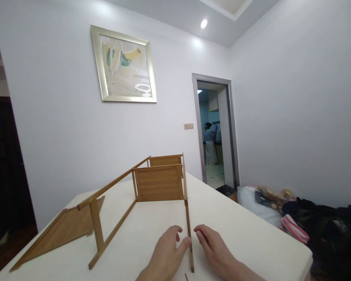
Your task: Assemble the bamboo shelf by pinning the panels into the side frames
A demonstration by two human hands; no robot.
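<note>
A light-brown wooden frame, like a small shelf unit with two slatless panels, lies on its side on the white tabletop. My left hand is inside the frame beside its near right post. Its thumb and bent fingers are apart, with the thumb tip at or very near the post. My right hand is on the post's other side, its fingers curled and close together. Whether something small is between them is hidden. A thin dark metal piece shows at the bottom edge, between my wrists.
A separate wooden panel lies on the left of the white table. Clothes and bags are heaped beyond the right edge. Through the doorway, a person stands in another room. A framed picture hangs on the wall.
</note>
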